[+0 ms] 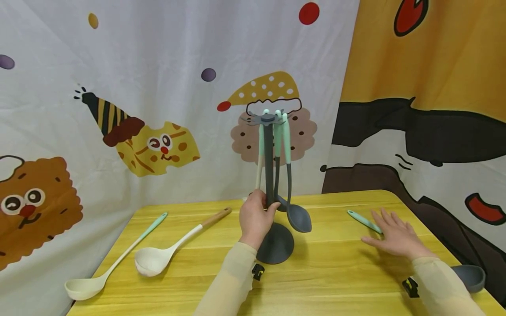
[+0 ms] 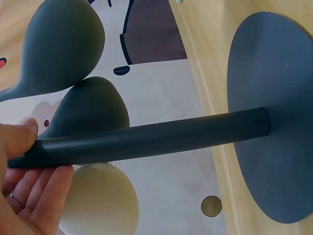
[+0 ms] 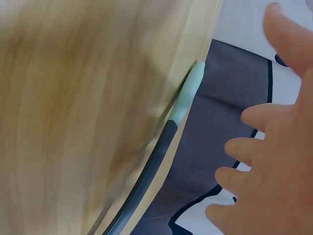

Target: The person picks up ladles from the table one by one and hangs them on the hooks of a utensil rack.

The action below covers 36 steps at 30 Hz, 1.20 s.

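Note:
My left hand (image 1: 254, 217) grips the dark grey post (image 2: 161, 139) of a utensil rack, low on its length and above the round base (image 1: 276, 250). From the rack's top hang several mint-handled utensils, among them a dark grey ladle (image 1: 299, 218) and one with a cream shaft (image 1: 258, 173). In the left wrist view, two dark grey heads and a cream head (image 2: 102, 200) show beyond the post. Over on the right, my right hand (image 1: 395, 235) is spread above a grey ladle (image 1: 470, 277) with a mint handle (image 3: 188, 93). My right forearm hides part of its shaft.
Left of the rack, a white ladle (image 1: 154, 259) with a wooden handle lies on the wooden table (image 1: 336, 272). A cream ladle (image 1: 87, 287) with a mint handle lies farther left. A printed cartoon curtain (image 1: 178, 52) hangs behind the table's back edge.

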{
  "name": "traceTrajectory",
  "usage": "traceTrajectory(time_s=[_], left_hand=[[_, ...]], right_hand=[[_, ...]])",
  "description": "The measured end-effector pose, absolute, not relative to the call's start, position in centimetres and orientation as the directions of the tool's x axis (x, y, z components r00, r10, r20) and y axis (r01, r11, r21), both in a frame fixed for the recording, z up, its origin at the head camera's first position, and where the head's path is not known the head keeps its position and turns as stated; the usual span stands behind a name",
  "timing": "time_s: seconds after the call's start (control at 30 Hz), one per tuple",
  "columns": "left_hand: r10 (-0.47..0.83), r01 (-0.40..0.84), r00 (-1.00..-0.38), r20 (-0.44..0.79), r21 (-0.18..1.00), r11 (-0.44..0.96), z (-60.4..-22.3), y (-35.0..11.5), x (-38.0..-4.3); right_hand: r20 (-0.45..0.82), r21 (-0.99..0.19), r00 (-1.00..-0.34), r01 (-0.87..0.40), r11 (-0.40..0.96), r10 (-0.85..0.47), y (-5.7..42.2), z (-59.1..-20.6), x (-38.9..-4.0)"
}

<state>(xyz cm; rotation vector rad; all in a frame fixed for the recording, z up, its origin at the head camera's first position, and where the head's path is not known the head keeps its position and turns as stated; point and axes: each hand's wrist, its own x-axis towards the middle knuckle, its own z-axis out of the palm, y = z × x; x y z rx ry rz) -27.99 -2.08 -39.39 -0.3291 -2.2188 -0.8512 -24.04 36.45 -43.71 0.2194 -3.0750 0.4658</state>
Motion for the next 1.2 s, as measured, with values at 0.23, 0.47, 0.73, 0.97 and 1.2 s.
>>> traceTrajectory(time_s=[0.23, 0.47, 0.73, 0.97, 1.2], left_hand=[[-0.019, 0.461, -0.704, 0.710, 0.478, 0.747, -39.4, -2.1, -28.0], [-0.018, 0.477, -0.690, 0.723, 0.473, 0.741, -39.5, -2.1, -28.0], [-0.018, 0.475, -0.687, 0.727, 0.468, 0.745, -39.5, -2.1, -28.0], [-0.020, 0.473, -0.689, 0.724, 0.471, 0.745, -39.6, -2.1, -28.0], [-0.019, 0.468, -0.694, 0.720, 0.471, 0.748, -39.5, -2.1, -28.0]], right_hand=[[0.089, -0.220, -0.987, -0.152, 0.964, -0.135, 37.1, -43.7, -24.3], [0.155, -0.174, -0.978, -0.165, 0.971, -0.139, 37.9, -43.6, -24.7], [0.097, -0.243, -0.995, -0.054, 0.969, -0.031, 38.8, -44.2, -25.2], [0.041, -0.253, -0.999, -0.003, 0.968, 0.008, 39.4, -44.5, -25.2], [-0.011, -0.264, -0.999, 0.040, 0.964, 0.038, 39.6, -44.6, -25.1]])
